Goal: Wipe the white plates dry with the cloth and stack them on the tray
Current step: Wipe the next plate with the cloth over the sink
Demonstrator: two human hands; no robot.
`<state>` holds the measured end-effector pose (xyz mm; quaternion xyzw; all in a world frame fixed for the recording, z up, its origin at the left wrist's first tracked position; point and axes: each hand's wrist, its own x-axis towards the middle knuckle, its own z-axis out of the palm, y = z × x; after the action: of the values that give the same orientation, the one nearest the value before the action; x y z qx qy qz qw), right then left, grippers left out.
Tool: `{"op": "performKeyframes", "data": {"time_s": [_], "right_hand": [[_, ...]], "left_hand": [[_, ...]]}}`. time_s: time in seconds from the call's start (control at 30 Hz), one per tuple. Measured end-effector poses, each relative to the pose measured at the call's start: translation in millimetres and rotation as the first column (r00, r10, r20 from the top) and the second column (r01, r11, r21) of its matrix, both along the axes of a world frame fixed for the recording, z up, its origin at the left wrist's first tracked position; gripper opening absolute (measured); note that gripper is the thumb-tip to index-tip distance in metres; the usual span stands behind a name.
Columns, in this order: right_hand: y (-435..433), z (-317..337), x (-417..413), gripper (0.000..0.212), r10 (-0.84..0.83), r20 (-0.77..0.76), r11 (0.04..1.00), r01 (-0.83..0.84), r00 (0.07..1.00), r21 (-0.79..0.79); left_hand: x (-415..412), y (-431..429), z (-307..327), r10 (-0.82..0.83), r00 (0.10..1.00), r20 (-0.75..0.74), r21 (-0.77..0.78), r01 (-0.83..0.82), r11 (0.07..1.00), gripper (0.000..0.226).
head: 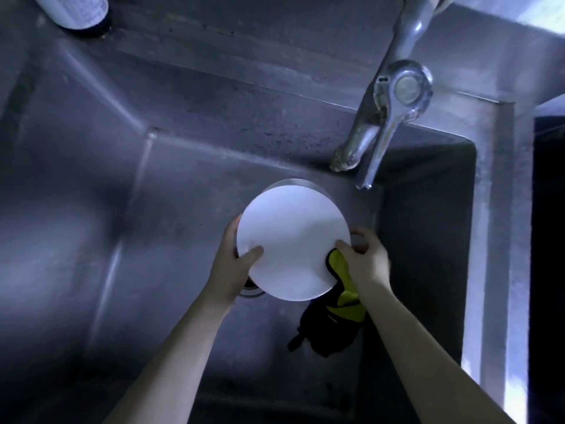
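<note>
A round white plate point(292, 240) is held over the steel sink point(122, 194). My left hand point(234, 264) grips its left rim, thumb on top and fingers underneath. My right hand point(363, 258) holds a yellow and black cloth point(339, 304) against the plate's right rim, the thumb pressing the cloth onto the top face. Most of the cloth hangs down below the plate. A metal rim point(298, 182) peeks out behind the plate's far edge. No tray is in view.
A chrome tap point(382, 117) with a lever handle reaches over the sink just above and right of the plate. A bottle point(79, 10) stands on the back ledge at top left. The drain point(252, 290) shows under my left wrist.
</note>
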<state>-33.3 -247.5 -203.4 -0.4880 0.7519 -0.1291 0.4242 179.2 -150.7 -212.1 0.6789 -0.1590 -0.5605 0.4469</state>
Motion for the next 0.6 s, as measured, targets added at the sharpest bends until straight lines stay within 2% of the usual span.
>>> {"op": "performKeyframes", "data": {"time_s": [0.13,0.23,0.37,0.47,0.6], "right_hand": [[28,38,-6,0.022,-0.069,0.04,0.997,0.07,0.997,-0.034],[50,70,-14,0.023,-0.038,0.068,0.999,0.04,0.997,-0.029],[71,121,-29,0.027,-0.059,0.104,0.994,0.069,0.993,-0.09],[79,170,-41,0.021,-0.064,0.197,0.993,0.082,0.978,-0.082],[89,248,-66,0.023,0.077,0.395,0.996,-0.049,0.916,-0.08]], "left_hand": [[-13,19,30,0.118,0.993,-0.02,-0.01,-0.118,0.993,0.058],[-22,34,55,0.163,0.986,-0.036,-0.075,-0.165,0.983,0.046],[-32,54,95,0.292,0.956,0.009,-0.08,-0.29,0.954,0.051],[-40,70,130,0.336,0.942,0.02,-0.113,-0.332,0.937,0.043],[-58,83,190,0.349,0.937,0.025,-0.206,-0.337,0.919,0.048]]}}
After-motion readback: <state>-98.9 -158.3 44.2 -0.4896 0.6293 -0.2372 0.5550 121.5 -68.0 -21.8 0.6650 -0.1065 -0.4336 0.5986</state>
